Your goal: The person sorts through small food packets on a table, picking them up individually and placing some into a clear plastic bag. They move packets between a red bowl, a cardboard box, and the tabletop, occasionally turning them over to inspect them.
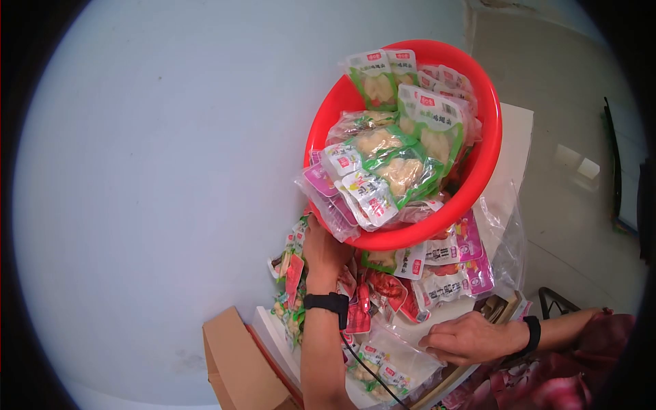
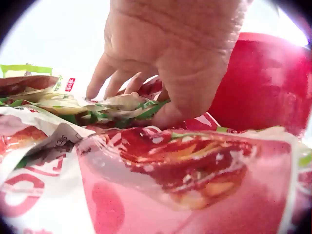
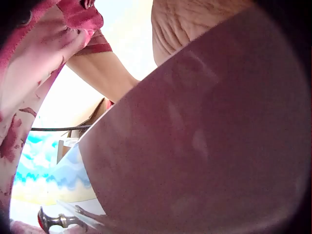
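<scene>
My left hand (image 1: 324, 247) reaches down among snack packets beside the basin, at the wall side. In the left wrist view its fingers (image 2: 100, 80) spread down onto green-and-white packets (image 2: 131, 108), with the thumb apart from them and its tip hidden. A red packet (image 2: 185, 165) lies in front of that hand. My right hand (image 1: 468, 338), fingers bent, pinches the edge of a clear plastic bag (image 1: 417, 359) near the table's front. Inside this bag lie small green-and-white packets (image 1: 383, 372). The right wrist view shows only the heel of the right hand (image 3: 190, 24), above a dark surface.
A red basin (image 1: 493, 147) heaped with green, white and purple packets stands at the back. Purple-and-white packets (image 1: 451, 273) lie below it. An open cardboard box (image 1: 239, 362) stands at the front left. A black cable (image 1: 369, 369) crosses near the left forearm.
</scene>
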Motion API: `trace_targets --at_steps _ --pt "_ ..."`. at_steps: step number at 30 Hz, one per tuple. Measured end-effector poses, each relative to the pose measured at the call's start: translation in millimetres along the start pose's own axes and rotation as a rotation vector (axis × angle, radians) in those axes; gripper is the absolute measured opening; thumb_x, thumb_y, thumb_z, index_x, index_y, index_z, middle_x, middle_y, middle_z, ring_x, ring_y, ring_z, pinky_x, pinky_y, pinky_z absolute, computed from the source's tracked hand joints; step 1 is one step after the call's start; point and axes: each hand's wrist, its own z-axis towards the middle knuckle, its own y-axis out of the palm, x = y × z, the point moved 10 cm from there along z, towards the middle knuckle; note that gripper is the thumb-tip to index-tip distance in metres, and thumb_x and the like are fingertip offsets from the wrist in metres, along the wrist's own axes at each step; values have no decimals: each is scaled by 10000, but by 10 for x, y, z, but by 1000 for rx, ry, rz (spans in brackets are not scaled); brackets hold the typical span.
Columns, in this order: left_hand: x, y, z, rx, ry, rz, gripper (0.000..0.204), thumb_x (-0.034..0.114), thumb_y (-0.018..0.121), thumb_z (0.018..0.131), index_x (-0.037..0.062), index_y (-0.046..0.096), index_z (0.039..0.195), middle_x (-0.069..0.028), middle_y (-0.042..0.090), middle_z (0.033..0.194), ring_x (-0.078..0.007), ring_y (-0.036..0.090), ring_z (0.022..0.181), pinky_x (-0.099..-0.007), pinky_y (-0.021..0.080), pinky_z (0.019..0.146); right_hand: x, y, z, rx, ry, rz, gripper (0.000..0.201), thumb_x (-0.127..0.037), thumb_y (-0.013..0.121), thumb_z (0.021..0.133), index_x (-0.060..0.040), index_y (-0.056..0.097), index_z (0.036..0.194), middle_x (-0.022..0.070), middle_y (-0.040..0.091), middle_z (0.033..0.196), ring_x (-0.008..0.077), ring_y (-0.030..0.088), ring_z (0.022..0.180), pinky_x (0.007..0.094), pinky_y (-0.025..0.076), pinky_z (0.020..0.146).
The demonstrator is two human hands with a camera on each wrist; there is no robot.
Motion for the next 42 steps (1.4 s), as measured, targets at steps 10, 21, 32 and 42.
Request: trace_targets --at_steps 10,21,32,42 --pt "3 -98 -402 -54 -47 -71 580 229 766 874 67 526 1378 -252 610 1280 -454 669 1099 -529 567 887 -51 -10 -18 58 -50 -72 261 -100 665 855 -83 586 1104 81 606 891 303 674 763 428 521 573" --pt "40 -869 -1632 352 -225 -1203 674 -97 635 925 -28 388 1548 -170 562 1422 -259 570 1305 -381 501 1074 1 -40 -69 117 -10 -49 344 -148 682 931 -123 614 1268 88 673 869 292 694 769 406 534 634" --pt "1090 -829 -3137 653 -416 -1931 485 -46 612 988 -29 479 1455 -218 637 1374 -349 602 1308 -529 474 1125 -364 74 -212 164 264 815 300 -187 684 1033 -45 590 1280 10 656 1028 57 617 848 242 537 686" --pt "1592 -526 -3710 636 -243 -2183 754 424 571 1050 44 269 1626 -298 336 1622 -414 456 1450 -612 486 1098 -926 -168 -335 212 -135 93 291 120 680 847 -15 733 1099 79 722 1050 175 705 828 308 582 741"
